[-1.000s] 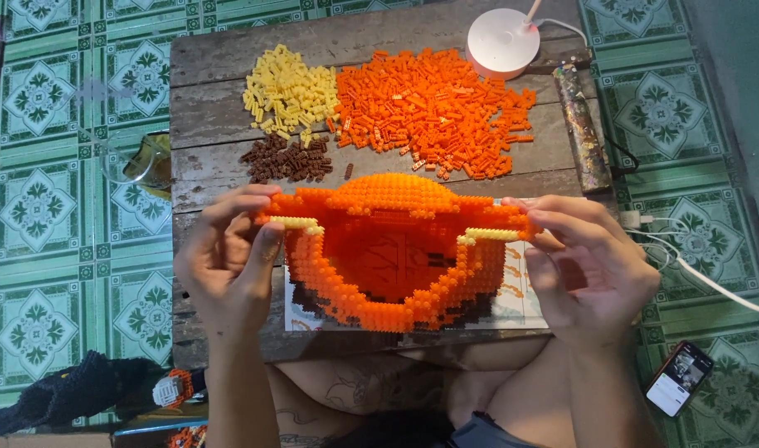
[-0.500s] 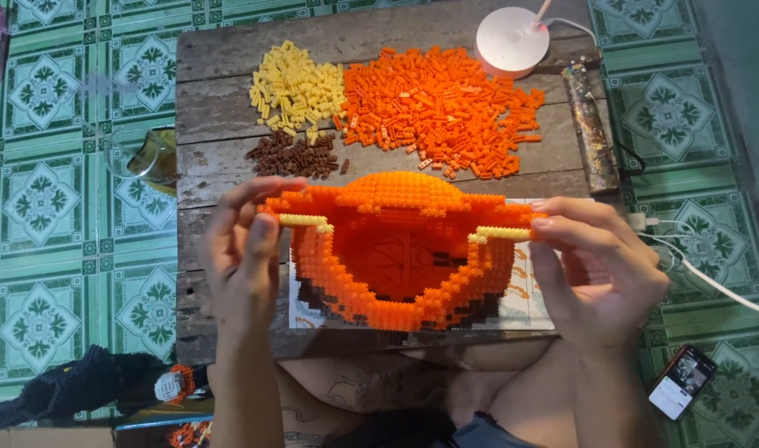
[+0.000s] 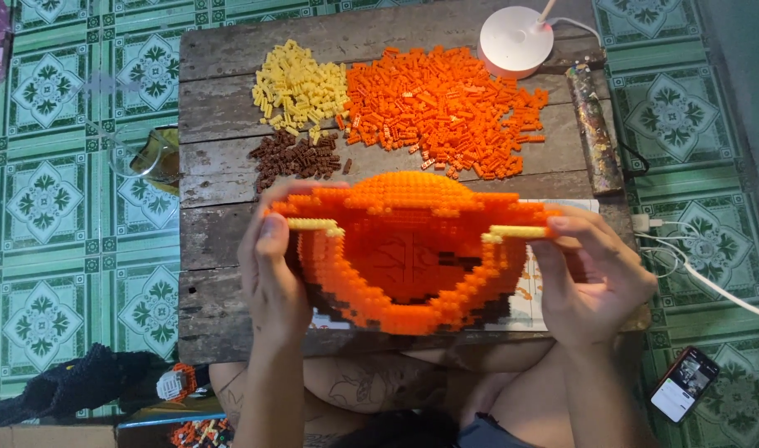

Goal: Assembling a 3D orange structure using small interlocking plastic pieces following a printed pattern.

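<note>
Brick model [image 3: 413, 249] lower, hands unchanged.

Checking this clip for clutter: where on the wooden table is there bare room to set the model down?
Bare wood shows along the table's left edge, between the brown bricks and the left hand, and along the back edge behind the yellow bricks. The back right is crowded by the orange bricks and lamp base; the model fills the front.
</note>
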